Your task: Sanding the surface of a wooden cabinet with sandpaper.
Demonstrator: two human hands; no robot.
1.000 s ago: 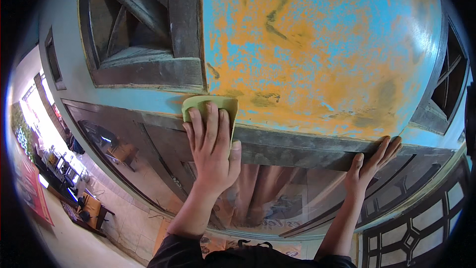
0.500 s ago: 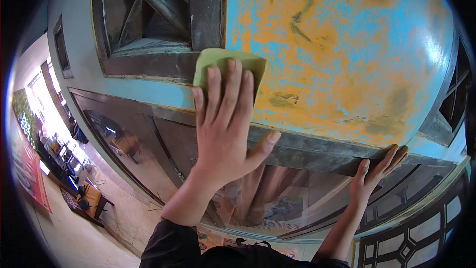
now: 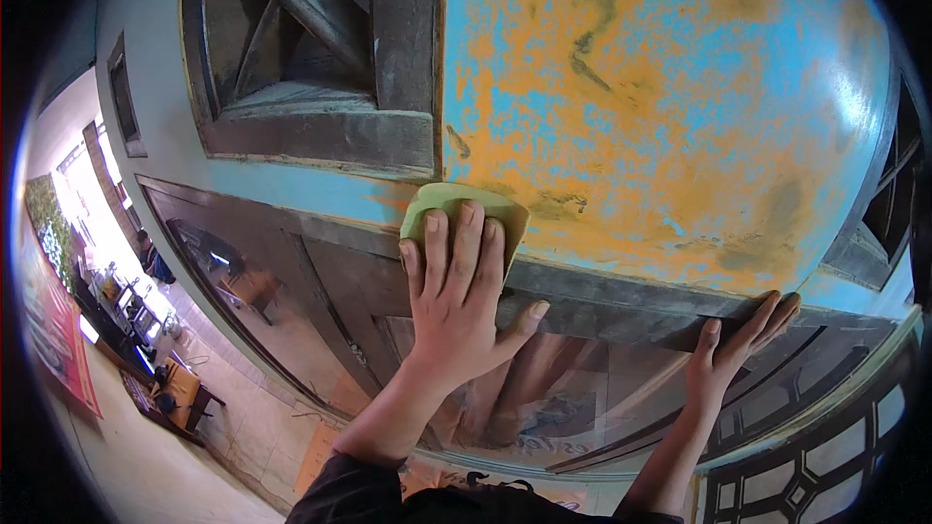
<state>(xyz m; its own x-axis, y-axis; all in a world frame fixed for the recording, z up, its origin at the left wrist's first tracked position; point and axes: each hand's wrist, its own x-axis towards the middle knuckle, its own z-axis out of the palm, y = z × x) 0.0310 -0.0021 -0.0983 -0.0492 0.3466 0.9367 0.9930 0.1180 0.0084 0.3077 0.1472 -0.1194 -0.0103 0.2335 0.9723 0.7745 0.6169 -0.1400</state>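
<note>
A green sheet of sandpaper (image 3: 439, 198) lies under the fingers of my left hand (image 3: 454, 306), which presses it flat on the wall's lower edge, just above a dark wooden door frame (image 3: 602, 297). Its fingers are stretched out over the sheet, with the thumb spread aside. Peeling orange and light blue paint with dark smudges covers the wall panel (image 3: 670, 136) above. Farther right, my right hand (image 3: 730, 340) rests open on the top of the frame, fingers extended and holding nothing.
A dark wooden vent with crossed slats (image 3: 301, 39) juts out at the upper left; another vent (image 3: 879, 204) is at the right edge. Below the frame are glass door panes (image 3: 544, 398). A wooden chair (image 3: 180, 393) stands on the tiled floor at the lower left.
My left hand has slid down and slightly right with the sandpaper, from beside the vent's corner to the strip just above the door frame. The right hand stays nearly in place.
</note>
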